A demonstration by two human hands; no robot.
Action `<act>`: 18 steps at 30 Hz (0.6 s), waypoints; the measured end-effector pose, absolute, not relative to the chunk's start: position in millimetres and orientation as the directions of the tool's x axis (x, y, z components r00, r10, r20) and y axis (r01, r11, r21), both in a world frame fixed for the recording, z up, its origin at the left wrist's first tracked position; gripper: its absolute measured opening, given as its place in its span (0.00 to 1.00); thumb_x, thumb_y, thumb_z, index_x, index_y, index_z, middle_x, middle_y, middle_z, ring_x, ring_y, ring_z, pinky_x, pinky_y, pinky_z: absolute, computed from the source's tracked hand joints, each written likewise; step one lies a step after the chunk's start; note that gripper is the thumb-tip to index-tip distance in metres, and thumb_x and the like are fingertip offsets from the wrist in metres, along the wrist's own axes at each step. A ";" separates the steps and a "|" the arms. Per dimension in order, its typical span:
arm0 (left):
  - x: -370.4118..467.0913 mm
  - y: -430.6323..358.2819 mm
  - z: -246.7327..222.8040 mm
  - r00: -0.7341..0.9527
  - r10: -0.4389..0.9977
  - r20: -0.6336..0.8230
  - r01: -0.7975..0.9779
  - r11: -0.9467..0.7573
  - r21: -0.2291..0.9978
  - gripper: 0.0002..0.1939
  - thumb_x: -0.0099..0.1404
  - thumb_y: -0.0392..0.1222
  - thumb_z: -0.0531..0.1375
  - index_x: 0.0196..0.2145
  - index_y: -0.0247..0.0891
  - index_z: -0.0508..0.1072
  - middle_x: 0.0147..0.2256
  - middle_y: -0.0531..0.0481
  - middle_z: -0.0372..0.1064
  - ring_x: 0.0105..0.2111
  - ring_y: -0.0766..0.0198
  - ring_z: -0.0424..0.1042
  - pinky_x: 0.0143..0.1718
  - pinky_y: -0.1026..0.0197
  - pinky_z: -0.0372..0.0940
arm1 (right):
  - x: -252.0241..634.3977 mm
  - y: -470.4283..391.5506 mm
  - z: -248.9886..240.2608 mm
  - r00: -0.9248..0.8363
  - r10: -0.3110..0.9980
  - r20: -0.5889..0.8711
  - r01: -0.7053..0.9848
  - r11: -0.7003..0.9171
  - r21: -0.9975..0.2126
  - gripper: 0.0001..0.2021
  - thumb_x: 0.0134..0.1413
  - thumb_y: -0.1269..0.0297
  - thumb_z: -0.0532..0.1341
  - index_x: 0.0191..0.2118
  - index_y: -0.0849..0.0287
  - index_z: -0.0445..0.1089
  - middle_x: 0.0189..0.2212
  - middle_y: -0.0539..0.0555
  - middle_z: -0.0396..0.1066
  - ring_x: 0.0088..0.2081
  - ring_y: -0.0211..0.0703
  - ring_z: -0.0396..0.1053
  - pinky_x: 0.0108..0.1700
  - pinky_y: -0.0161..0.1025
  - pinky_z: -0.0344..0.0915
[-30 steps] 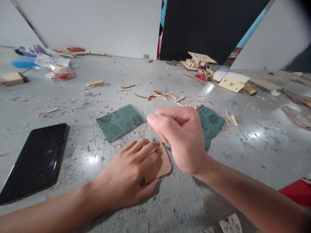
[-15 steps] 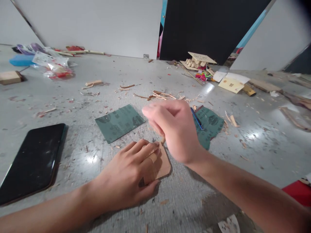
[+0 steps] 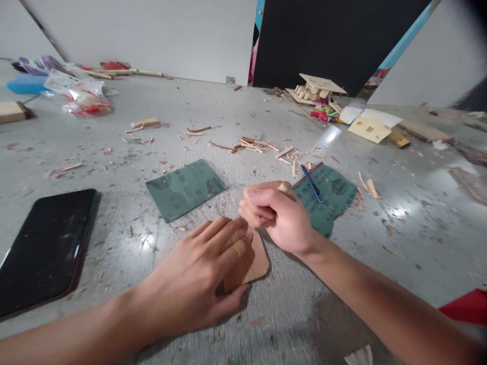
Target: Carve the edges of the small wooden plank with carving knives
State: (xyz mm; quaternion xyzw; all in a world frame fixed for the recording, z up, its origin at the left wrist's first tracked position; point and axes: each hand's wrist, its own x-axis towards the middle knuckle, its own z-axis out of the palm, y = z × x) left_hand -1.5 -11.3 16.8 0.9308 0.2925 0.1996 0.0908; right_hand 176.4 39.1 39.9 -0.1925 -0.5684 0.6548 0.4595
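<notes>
- Knuckles up, the left hand (image 3: 209, 263) lay just below the middle of the frame, its fingers stretched out close together over a thin wooden board (image 3: 256, 261), thumb along the near side; a tan band (image 3: 239, 247) circled one finger.
- The right hand (image 3: 281, 215), just right of centre, was curled into a fist around a pale, rounded stub (image 3: 284, 187) that poked out above the forefinger; its lower end was hidden, and I couldn't tell whether it touched the board.
- Around them, a green printed sheet (image 3: 186, 190) lay left of centre, and a torn green sheet (image 3: 337, 197) sat right behind the fist, a blue pen (image 3: 312, 183) across it.
- A black phone (image 3: 45, 248) filled the lower left, near the left forearm (image 3: 83, 314).
- Wood shavings (image 3: 253, 144) were strewn beyond the hands; a plastic bag (image 3: 78, 94) lay upper left, a small wooden model (image 3: 321, 83) and a cream panel (image 3: 369, 125) upper right.
- The board's right edge and rounded near corner showed past the fingers, with grey tabletop (image 3: 289, 304) between there and the right forearm (image 3: 373, 294).
- Farther right, chip-dotted tabletop ran toward a red object (image 3: 464, 305) at the frame's edge; upright white and dark panels closed off the far side.
</notes>
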 end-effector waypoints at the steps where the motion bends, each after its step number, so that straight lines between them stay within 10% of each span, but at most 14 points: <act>1: -1.3 -11.7 17.1 0.749 0.583 0.313 0.508 -0.810 0.294 0.27 0.62 0.43 0.63 0.57 0.32 0.66 0.52 0.38 0.70 0.50 0.46 0.67 0.49 0.42 0.69 | 175.4 37.6 39.7 -0.471 0.841 0.267 -0.394 0.070 -0.916 0.25 0.65 0.66 0.56 0.18 0.58 0.45 0.15 0.43 0.42 0.19 0.31 0.43 0.26 0.39 0.42; 18: -1.5 -11.8 20.7 0.769 0.575 0.279 0.481 -0.809 0.338 0.12 0.65 0.39 0.60 0.46 0.33 0.70 0.50 0.38 0.70 0.48 0.48 0.66 0.48 0.43 0.69 | 188.6 15.7 77.1 -0.149 0.928 0.342 -0.289 0.290 -0.912 0.23 0.65 0.67 0.53 0.20 0.58 0.42 0.18 0.45 0.35 0.20 0.35 0.36 0.26 0.41 0.43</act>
